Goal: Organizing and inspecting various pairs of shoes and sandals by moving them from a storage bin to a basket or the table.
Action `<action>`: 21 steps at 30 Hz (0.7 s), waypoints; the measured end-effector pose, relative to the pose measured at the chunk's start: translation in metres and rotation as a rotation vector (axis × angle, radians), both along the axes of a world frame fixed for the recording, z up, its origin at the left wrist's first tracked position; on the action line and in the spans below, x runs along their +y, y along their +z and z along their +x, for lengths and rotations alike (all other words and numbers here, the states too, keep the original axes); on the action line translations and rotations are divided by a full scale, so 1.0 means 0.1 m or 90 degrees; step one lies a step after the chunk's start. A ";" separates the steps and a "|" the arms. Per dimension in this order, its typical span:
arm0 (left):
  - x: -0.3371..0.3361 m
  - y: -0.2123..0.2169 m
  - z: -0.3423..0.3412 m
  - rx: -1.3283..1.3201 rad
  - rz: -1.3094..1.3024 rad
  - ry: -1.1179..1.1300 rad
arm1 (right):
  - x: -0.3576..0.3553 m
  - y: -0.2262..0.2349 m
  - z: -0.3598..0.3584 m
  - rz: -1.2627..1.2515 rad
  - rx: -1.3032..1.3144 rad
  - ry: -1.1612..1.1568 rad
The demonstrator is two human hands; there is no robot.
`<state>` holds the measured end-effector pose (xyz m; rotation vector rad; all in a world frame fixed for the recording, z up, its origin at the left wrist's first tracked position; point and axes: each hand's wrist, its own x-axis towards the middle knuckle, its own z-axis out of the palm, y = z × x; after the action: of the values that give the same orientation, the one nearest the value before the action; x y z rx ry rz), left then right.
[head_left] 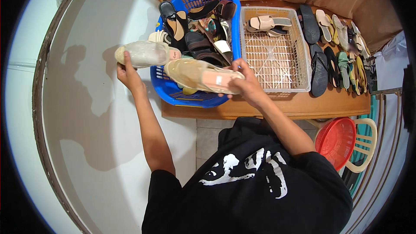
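Footwear sorting, pairing step — one beige wedge sandal (145, 53) is gripped in the left hand (125, 73), its mate (201, 76) in the right hand (245, 83), both held over the blue basket (236, 26). Placement in the white tray (303, 67) is judged next — level, side by side.

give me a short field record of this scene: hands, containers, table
left hand: holds a beige wedge shoe with a clear upper, left of the basket
right hand: holds a matching beige wedge shoe, over the basket's front rim
blue plastic laundry basket: heaped with mixed shoes
white plastic crate: two pale sandals at its far end
wooden table: row of sandals at right
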<state>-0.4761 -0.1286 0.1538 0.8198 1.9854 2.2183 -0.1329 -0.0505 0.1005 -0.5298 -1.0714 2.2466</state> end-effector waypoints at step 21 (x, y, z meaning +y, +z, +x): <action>0.71 -0.59 2.26 -0.818 0.133 -0.495 | 0.79 -0.29 1.89 -0.065 0.070 -0.142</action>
<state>-0.2497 -0.0574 0.0950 0.0081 0.6647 1.6709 0.0559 0.0285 0.0711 -0.5335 -0.8051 2.1151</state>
